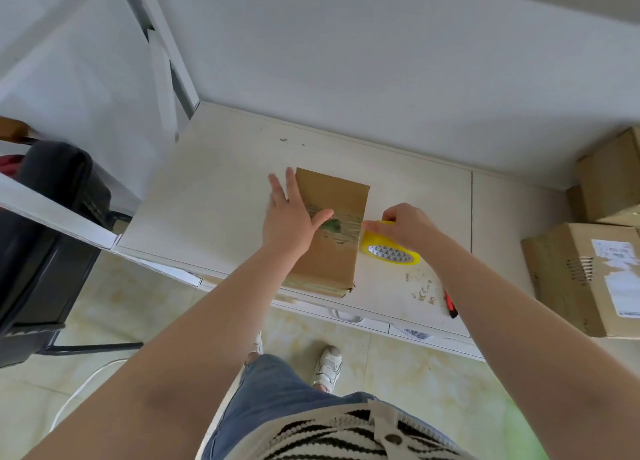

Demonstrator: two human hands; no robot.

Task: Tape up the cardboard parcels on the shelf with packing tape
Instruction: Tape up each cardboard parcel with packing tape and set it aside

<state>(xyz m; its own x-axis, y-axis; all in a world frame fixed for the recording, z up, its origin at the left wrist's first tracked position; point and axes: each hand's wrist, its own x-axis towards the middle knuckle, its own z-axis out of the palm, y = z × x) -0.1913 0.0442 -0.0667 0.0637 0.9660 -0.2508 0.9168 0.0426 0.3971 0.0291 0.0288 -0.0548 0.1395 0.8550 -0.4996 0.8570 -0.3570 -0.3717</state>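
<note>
- From the head view, a flat cardboard parcel lies on the pale worktop, its near end at the worktop's near edge.
- The left hand lies flat on the parcel's left side, fingers straight and spread, thumb reaching right across a band of clear tape that crosses the parcel's middle; this grip is open and presses down.
- The right hand sits just right of the parcel, its grip curled round a yellow roll of packing tape, fingers pinching at the parcel's right edge where the tape band ends.
- The roll rests on the worktop, touching or just beside the parcel's right side; I cannot tell which.
- A red and black cutter lies near the worktop's near edge, right of the roll, partly hidden by the right forearm.
- At far right stand more cardboard boxes, one with a white label, another stacked behind it.
- At left is a black chair on the tiled floor.
</note>
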